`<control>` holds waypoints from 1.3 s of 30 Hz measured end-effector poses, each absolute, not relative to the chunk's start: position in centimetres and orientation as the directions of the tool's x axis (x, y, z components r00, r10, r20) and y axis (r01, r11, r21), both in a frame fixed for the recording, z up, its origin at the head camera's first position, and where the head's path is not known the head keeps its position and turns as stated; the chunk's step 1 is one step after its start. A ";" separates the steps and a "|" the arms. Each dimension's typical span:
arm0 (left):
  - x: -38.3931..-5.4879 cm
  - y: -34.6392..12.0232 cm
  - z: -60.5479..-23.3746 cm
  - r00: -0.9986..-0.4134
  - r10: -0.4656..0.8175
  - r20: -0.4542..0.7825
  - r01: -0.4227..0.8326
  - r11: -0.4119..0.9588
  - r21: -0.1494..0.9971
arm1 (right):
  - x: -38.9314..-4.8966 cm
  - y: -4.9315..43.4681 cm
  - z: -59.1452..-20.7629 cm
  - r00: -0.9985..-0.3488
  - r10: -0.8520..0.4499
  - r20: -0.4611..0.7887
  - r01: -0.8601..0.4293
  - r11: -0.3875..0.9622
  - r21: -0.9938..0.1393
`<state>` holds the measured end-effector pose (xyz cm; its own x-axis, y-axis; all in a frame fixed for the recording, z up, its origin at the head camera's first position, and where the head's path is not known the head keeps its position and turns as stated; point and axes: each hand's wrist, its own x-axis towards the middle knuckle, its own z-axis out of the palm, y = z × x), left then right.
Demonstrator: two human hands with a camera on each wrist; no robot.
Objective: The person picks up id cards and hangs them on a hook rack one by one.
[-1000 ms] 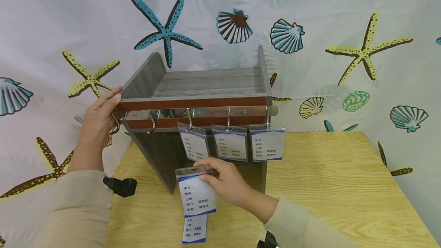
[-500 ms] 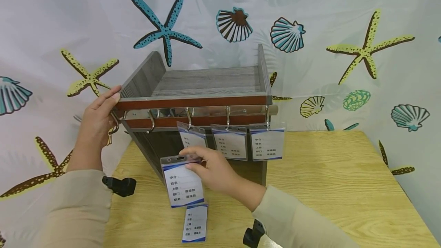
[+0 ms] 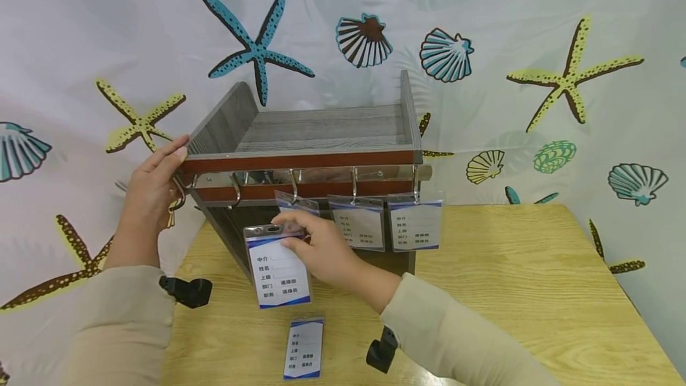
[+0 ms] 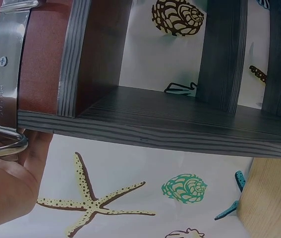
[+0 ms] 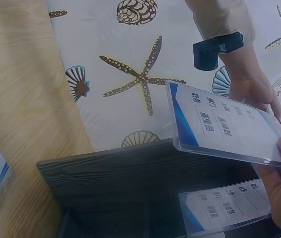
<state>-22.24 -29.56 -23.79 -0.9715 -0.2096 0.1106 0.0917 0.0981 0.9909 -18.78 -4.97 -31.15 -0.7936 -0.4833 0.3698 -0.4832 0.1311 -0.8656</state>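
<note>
At the front left corner of a grey wooden shelf (image 3: 321, 127), my left hand (image 3: 151, 186) grips the end of the board beside a metal hook. My right hand (image 3: 327, 246) pinches a clear badge holder (image 3: 281, 270) by its upper right corner, thumb in front. The badge hangs upright, below and in front of the hook rail (image 3: 268, 176). Behind that hand, three badges hang from hooks: one partly hidden (image 3: 305, 205), a middle badge (image 3: 361, 225) and a right badge (image 3: 416, 228). Two hooks to the left carry no badge, including a curved hook (image 3: 236, 190).
Another badge (image 3: 304, 347) lies flat on the wooden table (image 3: 509, 290) in front of the shelf. A shell-and-starfish patterned cloth (image 3: 471, 5) covers the wall behind. In the left wrist view, the shelf's compartments (image 4: 160, 106) show below the board.
My right hand has carried the badge up and to the left, toward the empty hooks, uncovering the badge on the table. My left hand stays at the shelf corner.
</note>
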 end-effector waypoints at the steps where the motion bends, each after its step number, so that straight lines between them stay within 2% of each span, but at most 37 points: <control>1: -22.2 -29.6 -23.8 -0.971 -0.211 0.110 0.091 0.098 0.991 | -18.9 -5.1 -31.1 -0.793 -0.480 0.376 -0.491 0.136 -0.861; 14: -22.3 -29.6 -23.8 -0.971 -0.210 0.116 0.098 0.096 0.991 | -19.3 -6.5 -29.9 -0.772 -0.503 0.388 -0.520 0.149 -0.841; 21: -22.3 -29.6 -23.9 -0.969 -0.217 0.118 0.096 0.109 0.989 | -19.1 -7.5 -29.9 -0.791 -0.464 0.399 -0.521 0.167 -0.837; 28: -22.4 -29.5 -23.9 -0.967 -0.225 0.122 0.096 0.124 0.988 | -18.7 -8.6 -29.4 -0.770 -0.432 0.469 -0.581 0.170 -0.796; 33: -22.4 -29.4 -23.9 -0.966 -0.228 0.121 0.095 0.120 0.988 | -18.5 -9.2 -28.8 -0.776 -0.415 0.474 -0.573 0.150 -0.806; 39: -22.4 -29.5 -24.0 -0.966 -0.231 0.118 0.094 0.112 0.989 | -18.5 -10.1 -28.0 -0.780 -0.412 0.471 -0.582 0.199 -0.789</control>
<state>-22.35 -29.46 -23.96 -0.9656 -0.2315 0.1184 0.0943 0.1124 0.9892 -18.45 -10.07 -27.99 -0.7796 -0.4125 0.4713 -0.5819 0.1990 -0.7885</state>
